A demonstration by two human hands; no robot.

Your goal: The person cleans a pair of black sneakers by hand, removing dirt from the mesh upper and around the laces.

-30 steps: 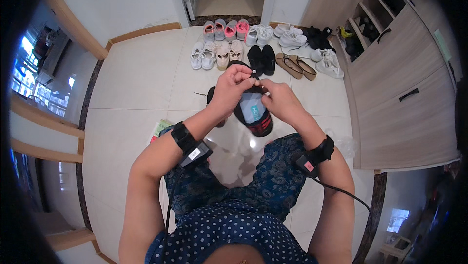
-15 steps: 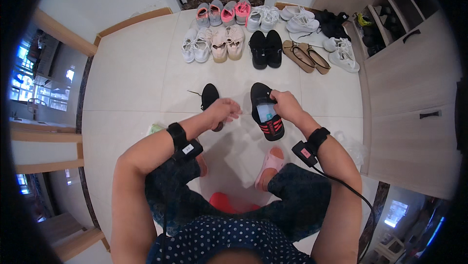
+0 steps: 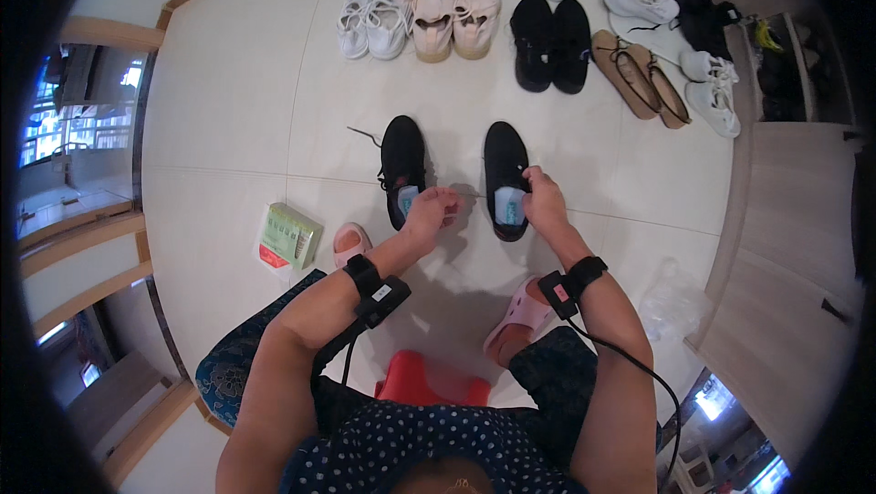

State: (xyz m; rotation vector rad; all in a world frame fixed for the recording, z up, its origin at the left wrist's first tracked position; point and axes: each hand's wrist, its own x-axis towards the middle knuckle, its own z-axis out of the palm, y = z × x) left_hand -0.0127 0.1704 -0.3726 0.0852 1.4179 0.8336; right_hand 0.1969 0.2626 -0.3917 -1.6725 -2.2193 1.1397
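Observation:
Two black shoes rest side by side on the tiled floor in front of me, toes pointing away. The left black shoe (image 3: pixel 402 152) has a loose lace at its outer side, and a pale insole shows at its heel. My left hand (image 3: pixel 432 213) is beside that heel, empty, its fingers loosely bent and apart. My right hand (image 3: pixel 544 197) pinches the inner-opening edge of the right black shoe (image 3: pixel 505 152) at its right side. A pale blue-white insole (image 3: pixel 510 206) is visible inside this shoe.
Beyond them stand rows of shoes, including cream sneakers (image 3: pixel 433 24), black slip-ons (image 3: pixel 533 47) and tan flats (image 3: pixel 628 74). A green-and-white box (image 3: pixel 290 237) lies left, clear plastic (image 3: pixel 673 298) right. A red stool (image 3: pixel 429 383) is beneath me; a cabinet (image 3: pixel 794 220) borders the right.
The right shoe, tilted in my right hand before, now lies level on the floor beside the left shoe. My left hand's fingers have curled more. The view has shifted.

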